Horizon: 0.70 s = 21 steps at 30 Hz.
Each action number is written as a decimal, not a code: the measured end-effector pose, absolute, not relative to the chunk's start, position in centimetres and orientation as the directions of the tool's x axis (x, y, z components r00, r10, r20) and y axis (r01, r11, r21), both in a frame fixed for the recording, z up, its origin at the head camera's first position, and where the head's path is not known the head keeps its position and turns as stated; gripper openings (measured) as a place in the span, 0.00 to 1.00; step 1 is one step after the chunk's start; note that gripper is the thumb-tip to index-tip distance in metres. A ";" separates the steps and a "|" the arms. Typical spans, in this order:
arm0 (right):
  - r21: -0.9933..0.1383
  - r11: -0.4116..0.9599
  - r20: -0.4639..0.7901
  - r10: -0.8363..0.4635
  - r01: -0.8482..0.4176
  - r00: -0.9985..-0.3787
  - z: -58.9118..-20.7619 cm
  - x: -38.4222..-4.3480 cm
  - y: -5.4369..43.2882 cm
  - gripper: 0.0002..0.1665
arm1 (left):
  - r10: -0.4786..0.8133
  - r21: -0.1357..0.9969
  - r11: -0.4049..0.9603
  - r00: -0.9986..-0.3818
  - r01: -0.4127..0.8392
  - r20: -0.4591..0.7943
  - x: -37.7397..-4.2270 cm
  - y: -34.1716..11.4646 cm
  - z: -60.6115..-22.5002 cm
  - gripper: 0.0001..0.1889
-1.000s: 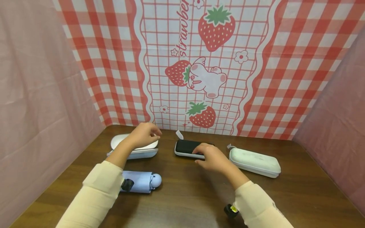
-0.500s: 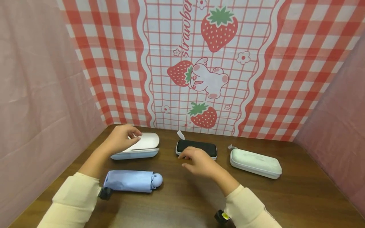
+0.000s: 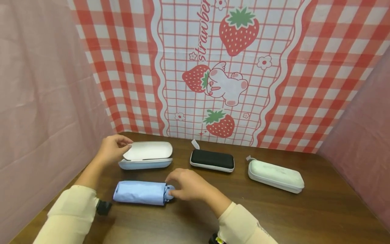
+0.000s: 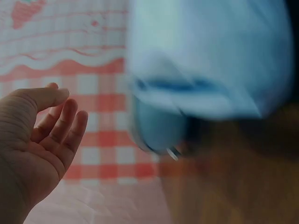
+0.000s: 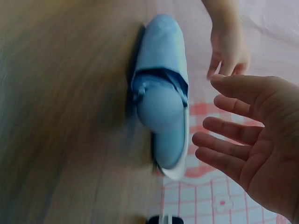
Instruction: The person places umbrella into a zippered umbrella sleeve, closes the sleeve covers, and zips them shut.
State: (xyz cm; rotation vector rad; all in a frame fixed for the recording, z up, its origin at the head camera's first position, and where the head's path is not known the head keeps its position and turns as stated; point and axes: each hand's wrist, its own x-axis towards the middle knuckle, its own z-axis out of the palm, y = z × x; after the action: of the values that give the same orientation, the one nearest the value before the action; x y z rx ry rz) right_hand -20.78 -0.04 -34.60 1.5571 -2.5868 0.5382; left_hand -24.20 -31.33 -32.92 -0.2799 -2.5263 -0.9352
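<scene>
A folded light-blue umbrella [image 3: 140, 193] lies on the table with its round handle end to the right. My right hand [image 3: 190, 184] is beside that handle, fingers spread and relaxed; in the right wrist view a gap shows between the hand [image 5: 254, 135] and the umbrella [image 5: 161, 46]. Behind the umbrella lies a light-blue case [image 3: 146, 164], its lid up and white inside [image 3: 149, 150]. My left hand [image 3: 112, 149] is at the left end of this case, fingers loosely bent. Nothing is held in the left hand [image 4: 46, 140] in the left wrist view, where the umbrella [image 4: 201, 56] looms blurred.
A closed black case [image 3: 212, 159] with a pale edge and a white strap lies at the back middle. Right of it lies a closed pale-green case [image 3: 275, 174]. A checked strawberry cloth [image 3: 225, 84] hangs behind the wooden table [image 3: 274, 213], with pink cloth at both sides.
My right hand has moved left and nearer, from the black case to the umbrella's handle. My left hand has drawn back leftward from over the open light-blue case to its left end.
</scene>
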 end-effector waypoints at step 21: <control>-0.158 0.611 0.134 -0.765 -0.776 -0.630 -37.2 -19.6 -5.6 0.41 | 0.070 0.829 0.543 -0.991 0.137 0.118 -29.6 -37.2 -38.0 0.30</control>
State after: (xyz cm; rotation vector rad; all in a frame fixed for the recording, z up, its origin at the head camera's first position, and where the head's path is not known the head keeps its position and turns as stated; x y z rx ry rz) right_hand -19.62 -5.65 -37.23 1.3266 -2.7715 0.3107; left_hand -29.57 -37.21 -38.01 -0.1804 -2.6966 -1.4583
